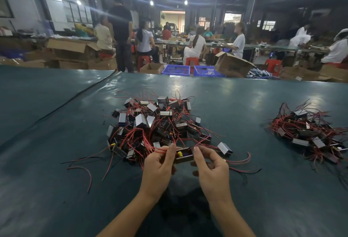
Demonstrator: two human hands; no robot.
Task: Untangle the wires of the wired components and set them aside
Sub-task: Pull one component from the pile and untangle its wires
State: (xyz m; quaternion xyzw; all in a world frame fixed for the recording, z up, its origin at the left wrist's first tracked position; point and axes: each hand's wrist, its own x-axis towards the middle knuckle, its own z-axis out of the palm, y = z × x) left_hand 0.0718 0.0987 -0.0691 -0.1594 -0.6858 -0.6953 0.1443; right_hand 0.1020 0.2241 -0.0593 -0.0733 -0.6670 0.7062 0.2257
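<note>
A tangled heap of small box-shaped wired components (152, 123) with red and black wires lies in the middle of the dark green table (56, 142). Just in front of it, both hands hold one dark component (183, 156) with a yellow part inside. My left hand (160, 167) grips its left end and pinches red wires running back into the heap. My right hand (211, 165) grips its right end, with red and black wires trailing to the right. A second, smaller pile of components (310, 131) lies at the far right.
A black cable (71, 97) runs diagonally over the table's left part. Beyond the far edge stand cardboard boxes (231, 65), blue crates (176, 70) and red stools, with several people working at other benches.
</note>
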